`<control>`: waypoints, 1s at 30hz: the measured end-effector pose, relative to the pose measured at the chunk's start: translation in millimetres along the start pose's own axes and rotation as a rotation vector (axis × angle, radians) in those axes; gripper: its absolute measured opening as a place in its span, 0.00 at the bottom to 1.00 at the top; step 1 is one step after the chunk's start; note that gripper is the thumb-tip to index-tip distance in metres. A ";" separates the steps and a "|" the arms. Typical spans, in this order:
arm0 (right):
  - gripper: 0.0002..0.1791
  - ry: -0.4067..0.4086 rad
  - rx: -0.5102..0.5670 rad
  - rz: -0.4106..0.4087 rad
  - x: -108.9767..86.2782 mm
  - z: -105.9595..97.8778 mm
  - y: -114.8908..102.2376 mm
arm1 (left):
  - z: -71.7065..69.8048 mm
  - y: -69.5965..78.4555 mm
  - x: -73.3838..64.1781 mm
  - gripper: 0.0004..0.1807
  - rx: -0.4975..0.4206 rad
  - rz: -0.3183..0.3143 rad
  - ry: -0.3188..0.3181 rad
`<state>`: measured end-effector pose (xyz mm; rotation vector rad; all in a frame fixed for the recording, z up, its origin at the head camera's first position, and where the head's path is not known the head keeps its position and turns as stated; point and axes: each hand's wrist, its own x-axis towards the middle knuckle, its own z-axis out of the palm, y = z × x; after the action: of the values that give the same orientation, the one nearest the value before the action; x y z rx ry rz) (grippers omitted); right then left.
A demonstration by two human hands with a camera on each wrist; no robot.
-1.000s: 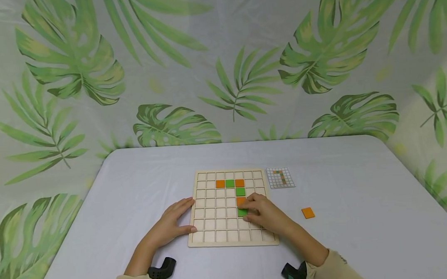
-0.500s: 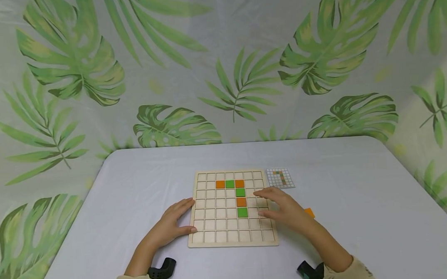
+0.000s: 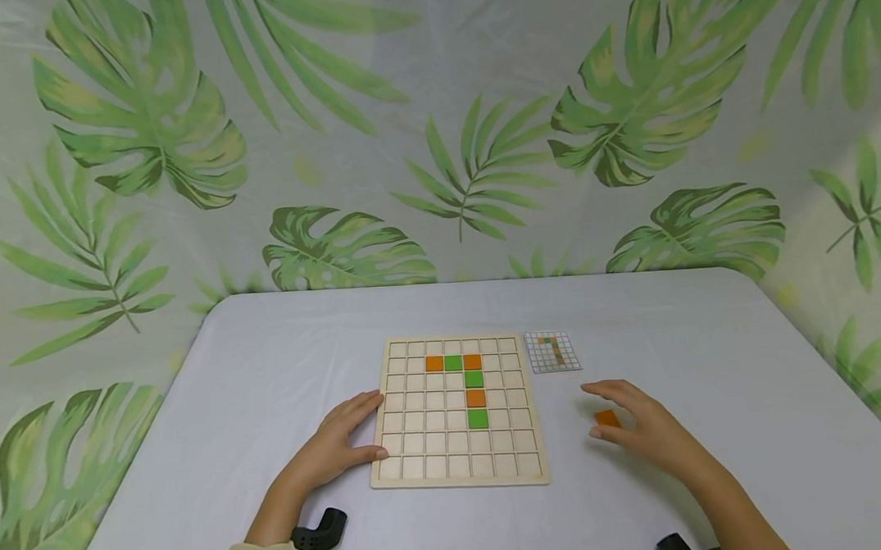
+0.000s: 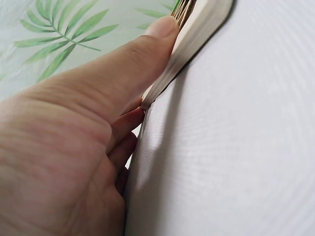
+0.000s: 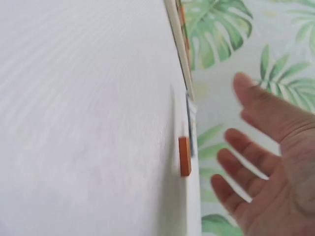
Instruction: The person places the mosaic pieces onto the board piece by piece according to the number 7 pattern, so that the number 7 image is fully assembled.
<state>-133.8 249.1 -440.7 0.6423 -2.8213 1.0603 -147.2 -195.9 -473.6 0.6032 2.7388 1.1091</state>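
Observation:
A wooden grid board [image 3: 426, 444] lies on the table, with orange and green square tiles set in a row near its top and a column running down from the row's right end. My left hand [image 3: 337, 439] rests against the board's left edge, thumb and fingers spread apart; in the left wrist view the thumb [image 4: 128, 66] touches the board's rim. To the right of the board, my right hand [image 3: 650, 430] hovers over a loose orange tile [image 3: 607, 418] with fingers spread. In the right wrist view that orange tile [image 5: 184, 156] lies on the table, apart from the fingers.
A small printed card [image 3: 553, 351] with a coloured grid pattern lies by the board's upper right corner. White cloth covers the table [image 3: 288, 339], and a leaf-print curtain [image 3: 484, 248] hangs behind it.
My right hand has left the green tile at the column's lower end and moved right, off the board, to the loose orange tile. My left hand has stayed put.

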 end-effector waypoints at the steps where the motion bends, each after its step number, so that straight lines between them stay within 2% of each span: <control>1: 0.31 -0.011 -0.005 0.006 -2.6 -1.0 4.4 | -0.2 0.2 0.0 0.46 -0.001 0.000 0.000; 8: 0.26 -0.051 -0.065 0.033 -11.9 -1.6 26.3 | -0.7 0.2 -0.2 0.46 -0.004 0.007 0.004; 14: 0.16 -0.071 -0.050 0.063 -9.2 -0.4 29.9 | -0.1 -0.8 0.5 0.46 0.002 0.015 0.000; 18: 0.14 -0.056 -0.051 0.046 -4.7 1.4 23.6 | -0.6 0.6 0.5 0.46 0.003 0.005 -0.001; 23: 0.17 -0.001 -0.021 -0.053 6.8 7.1 9.8 | -0.9 2.4 0.4 0.46 0.010 -0.006 0.005; 27: 0.18 0.025 0.007 -0.116 18.2 13.2 -5.9 | -0.9 2.6 0.1 0.46 0.007 -0.006 0.004; 30: 0.18 0.025 0.025 -0.125 26.6 18.8 -20.1 | -0.4 1.7 0.0 0.46 0.003 -0.003 0.003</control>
<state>-148.2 213.8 -437.3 0.7897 -2.7105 1.0759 -146.7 -195.1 -472.1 0.5975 2.7441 1.1060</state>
